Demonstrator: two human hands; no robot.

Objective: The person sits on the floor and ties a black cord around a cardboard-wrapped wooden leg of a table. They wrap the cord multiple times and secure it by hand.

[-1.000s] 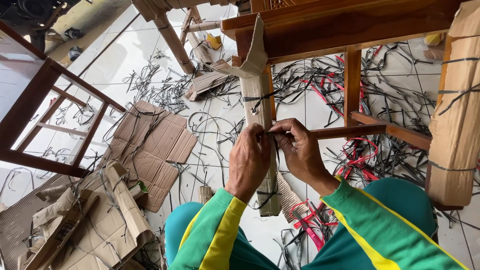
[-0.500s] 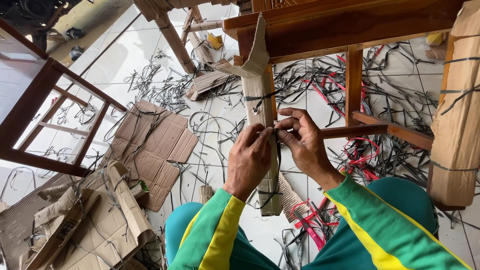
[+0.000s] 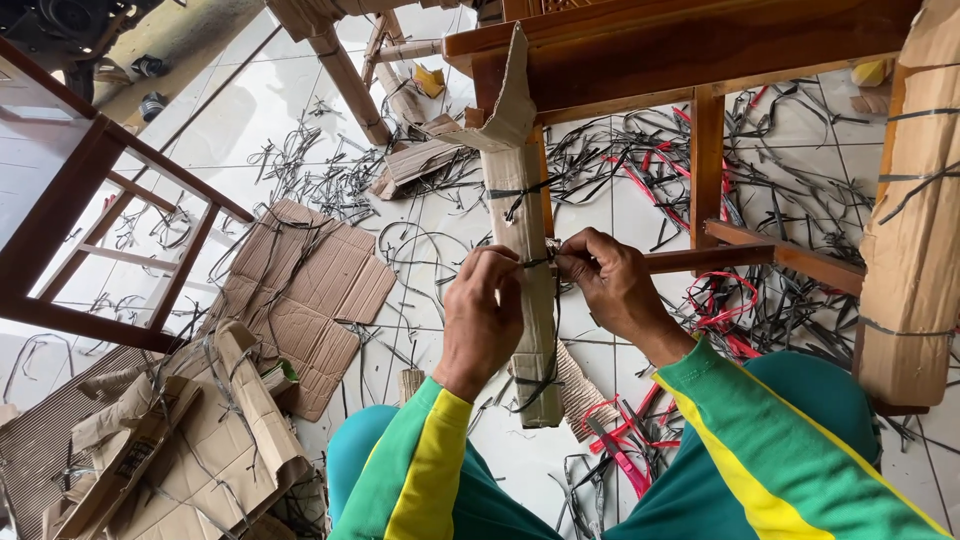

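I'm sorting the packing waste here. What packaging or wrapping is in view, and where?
Cardboard wrap: brown, tied round the chair leg between both hands.
Second wrap: brown, strapped on the leg at right.
Flat cardboard: brown sheet on the floor, left.
Crumpled cardboard: bottom left.
No labels, signs or screens.

Both hands raised side by side, backs toward camera. Left hand (image 3: 485,320) fingers curled, pinching. Right hand (image 3: 610,285) fingers bent, pinching. Forearms angled inward.

flattened cardboard (image 3: 300,290) on white tiles (image 3: 250,110) — cut black straps (image 3: 320,170), red straps (image 3: 720,300) scattered.
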